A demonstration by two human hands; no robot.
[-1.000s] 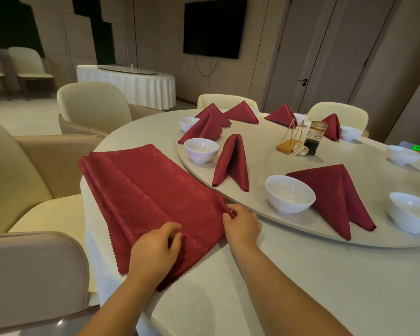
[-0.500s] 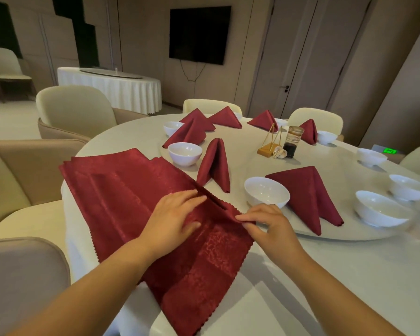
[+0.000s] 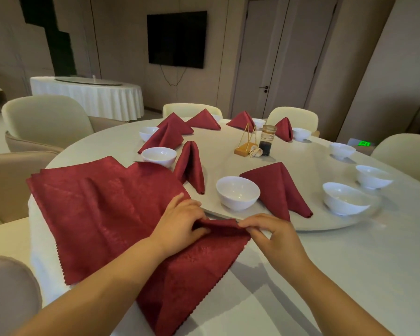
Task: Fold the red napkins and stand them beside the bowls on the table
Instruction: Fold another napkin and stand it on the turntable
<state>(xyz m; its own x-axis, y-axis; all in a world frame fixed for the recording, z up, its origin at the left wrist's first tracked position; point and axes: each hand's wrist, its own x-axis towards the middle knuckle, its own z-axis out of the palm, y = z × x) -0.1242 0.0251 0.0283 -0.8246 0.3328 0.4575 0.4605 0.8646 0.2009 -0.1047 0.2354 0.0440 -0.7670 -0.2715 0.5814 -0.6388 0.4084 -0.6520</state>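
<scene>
With the left hand (image 3: 180,224) and right hand (image 3: 275,238) both pinching the raised fold of the red napkin (image 3: 194,277) at lower centre on the surface (image 3: 337,275), align the edges, then crease firmly.

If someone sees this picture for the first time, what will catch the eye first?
First, the flat red napkins spread over the near left edge of the table, where the left hand and right hand pinch up a fold. Next, the folded napkins standing beside white bowls on the turntable behind.
</scene>
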